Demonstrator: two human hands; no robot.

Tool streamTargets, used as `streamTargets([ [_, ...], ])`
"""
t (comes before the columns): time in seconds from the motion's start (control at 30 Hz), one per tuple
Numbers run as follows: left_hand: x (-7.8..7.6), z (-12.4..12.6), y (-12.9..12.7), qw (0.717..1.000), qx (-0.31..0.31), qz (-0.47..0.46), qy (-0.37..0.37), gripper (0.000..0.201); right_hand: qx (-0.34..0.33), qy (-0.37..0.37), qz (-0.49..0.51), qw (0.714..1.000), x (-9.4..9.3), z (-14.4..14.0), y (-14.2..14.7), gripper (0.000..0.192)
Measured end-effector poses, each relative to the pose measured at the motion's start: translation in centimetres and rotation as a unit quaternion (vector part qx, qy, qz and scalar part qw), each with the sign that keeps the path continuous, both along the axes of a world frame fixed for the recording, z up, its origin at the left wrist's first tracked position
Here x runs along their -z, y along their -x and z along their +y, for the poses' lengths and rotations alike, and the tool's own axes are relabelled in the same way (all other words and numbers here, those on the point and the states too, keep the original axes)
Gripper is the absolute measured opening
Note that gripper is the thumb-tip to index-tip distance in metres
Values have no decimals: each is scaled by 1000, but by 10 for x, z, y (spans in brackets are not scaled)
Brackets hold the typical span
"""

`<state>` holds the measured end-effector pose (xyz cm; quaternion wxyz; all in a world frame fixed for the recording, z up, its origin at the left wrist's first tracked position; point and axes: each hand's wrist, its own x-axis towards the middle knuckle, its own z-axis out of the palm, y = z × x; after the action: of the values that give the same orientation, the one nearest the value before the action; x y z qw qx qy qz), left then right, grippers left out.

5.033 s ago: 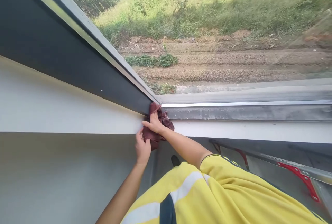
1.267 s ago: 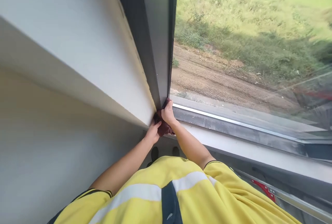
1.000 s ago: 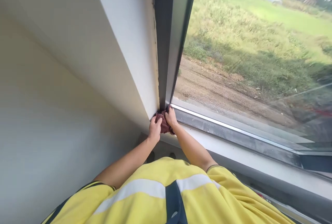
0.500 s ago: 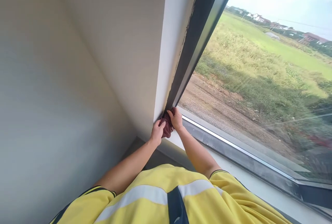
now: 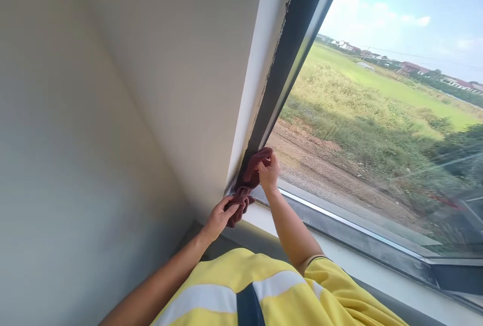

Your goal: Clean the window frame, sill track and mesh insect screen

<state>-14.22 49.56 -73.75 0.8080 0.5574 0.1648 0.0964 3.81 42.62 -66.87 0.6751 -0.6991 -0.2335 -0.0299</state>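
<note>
Right grip (image 5: 268, 171) bunching dark maroon cloth (image 5: 247, 185), crumpled

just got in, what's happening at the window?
A person in a yellow shirt is working a dark red cloth on the dark window frame, low in the corner where it meets the white wall. The right hand presses the cloth's upper end against the frame; the left hand grips the bunched lower end near the sill. Flaky white residue shows along the frame edge higher up.
</note>
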Motion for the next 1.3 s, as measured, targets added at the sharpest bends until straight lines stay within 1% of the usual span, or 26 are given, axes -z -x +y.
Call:
streamTargets([
  [0.07,5,5,-1,1000,15,1,-7,57,89,9,-65,994,3,14,-1,17],
  [0.13,11,11,-1,999,40,12,-15,58,131,37,-125,983,20,18,-2,15],
  [0.2,19,16,-1,997,67,28,-31,60,128,87,-157,975,53,13,2,14],
  [0.3,32,22,-1,991,96,58,-77,60,97,174,-128,971,113,4,16,11],
  [0.33,36,23,-1,988,104,72,-92,60,91,194,-111,970,125,3,20,11],
  [0.37,39,24,-1,984,113,85,-105,60,90,205,-99,970,131,3,23,11],
  [0.4,41,24,-1,981,122,93,-116,59,97,206,-96,969,127,3,24,12],
  [0.43,43,25,-1,979,129,95,-123,59,109,198,-106,968,115,5,23,13],
  [0.47,43,25,-1,978,132,94,-128,59,125,182,-127,967,95,7,19,14],
  [0.53,42,26,-2,979,134,79,-130,58,160,135,-183,960,41,9,9,16],
  [0.6,40,26,-4,982,142,62,-111,59,164,98,-226,955,-6,10,-2,17],
  [0.63,40,27,-6,982,147,54,-101,60,162,89,-236,954,-18,9,-6,17],
  [0.67,41,27,-8,983,153,47,-92,60,161,89,-239,954,-19,8,-8,18],
  [0.7,44,28,-10,983,154,46,-84,61,162,97,-235,954,-9,7,-7,18],
  [0.73,47,29,-11,984,150,54,-84,62,160,114,-225,954,10,6,-4,19],
  [0.8,57,30,-11,982,138,84,-98,64,143,171,-191,956,69,3,6,19],
  [0.87,65,31,-8,977,137,120,-115,64,104,259,-138,950,130,0,18,16],
  [0.9,68,32,-5,973,145,128,-128,62,90,303,-112,942,154,-1,23,14],
  [0.93,70,32,-2,969,156,131,-139,60,80,338,-91,933,170,-2,26,13],
  [0.97,71,33,0,967,166,130,-146,58,74,360,-80,927,178,-2,28,13],
  [1.0,72,34,3,965,172,127,-152,56,74,364,-79,925,178,-2,27,12],
  [1.03,72,34,4,964,173,125,-157,55,78,353,-88,928,172,-3,25,12],
  [1.13,75,34,5,968,155,128,-153,55,91,293,-147,940,141,-5,14,16],
  [1.2,77,32,3,969,152,130,-147,57,106,275,-165,941,130,-6,10,19],
  [1.23,78,31,2,969,152,131,-144,57,107,282,-161,940,132,-6,11,19],
  [1.3,80,29,2,968,152,136,-144,56,94,326,-133,931,145,-6,17,17],
])
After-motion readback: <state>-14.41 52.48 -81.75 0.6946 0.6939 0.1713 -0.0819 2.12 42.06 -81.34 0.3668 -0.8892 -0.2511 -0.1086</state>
